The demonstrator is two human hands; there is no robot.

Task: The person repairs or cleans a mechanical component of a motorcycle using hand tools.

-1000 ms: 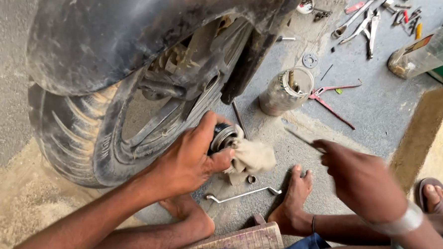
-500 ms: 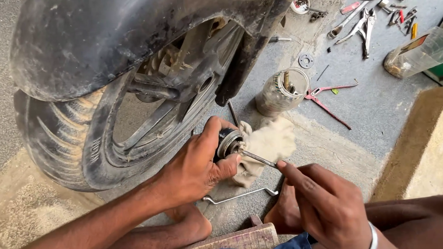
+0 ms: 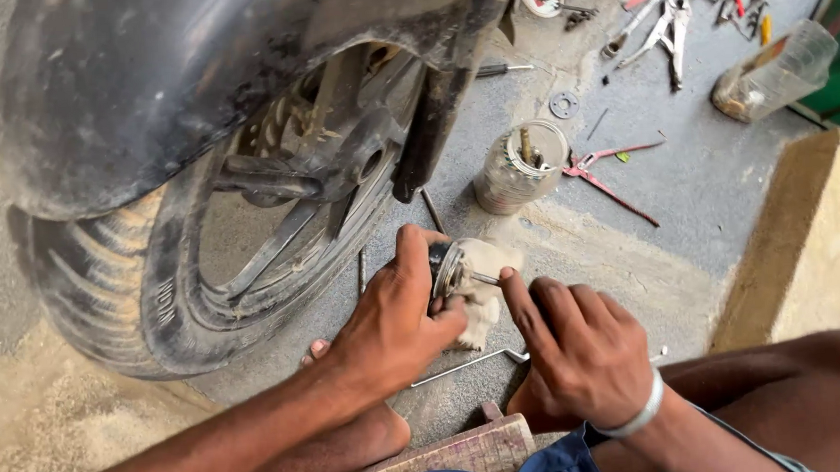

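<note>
Two hands fill the middle of my view, both working on one small part just beside the motorcycle wheel (image 3: 186, 274). My left hand (image 3: 395, 317) is wrapped around a round metal part (image 3: 445, 268), dark on the outside with a bright face, thumb up along its near side and fingers curled beneath. A pale rag (image 3: 484, 290) sits bunched under and behind that part, touching it and my left fingers. My right hand (image 3: 581, 347) is closed around a thin metal tool (image 3: 483, 279), index finger stretched along it; its tip meets the bright face of the part. I cannot tell what kind of tool it is, since my fist hides the handle. A metal bangle (image 3: 636, 415) circles my right wrist.

On the concrete floor (image 3: 710, 186) below my hands lies a slim bent wrench (image 3: 468, 364), partly covered by my right hand. Farther out, near the fork leg, stands a clear jar (image 3: 519, 170) with something upright inside. Red-handled pliers (image 3: 616, 175) lie just beside it, a flat washer (image 3: 563, 103) a little beyond. A plastic container (image 3: 776, 69) lies tilted at the far right, with more hand tools (image 3: 665, 18) scattered near it.
</note>
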